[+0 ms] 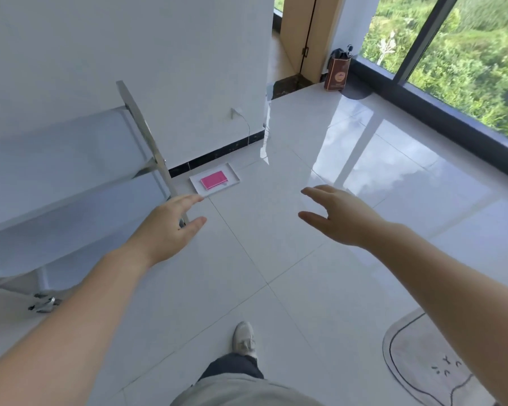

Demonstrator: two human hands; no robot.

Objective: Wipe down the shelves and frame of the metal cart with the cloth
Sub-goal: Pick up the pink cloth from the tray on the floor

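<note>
The metal cart (71, 177) stands at the left against the white wall, with shiny tiered shelves and a slanted steel frame post (147, 139). A folded pink cloth (213, 180) lies in a white tray (232, 174) on the floor just right of the cart. My left hand (167, 227) is stretched forward with straight fingers, empty, close to the lower end of the frame post. My right hand (335, 215) reaches out over the floor tiles, fingers relaxed and spread, holding nothing.
Glossy white floor tiles fill the middle. A brown paper bag (338, 73) stands by the wooden door frame at the far right. A grey mat (423, 361) lies at the lower right. A wall plug with a cable (241, 118) sits above the tray. My shoe (243, 338) is below.
</note>
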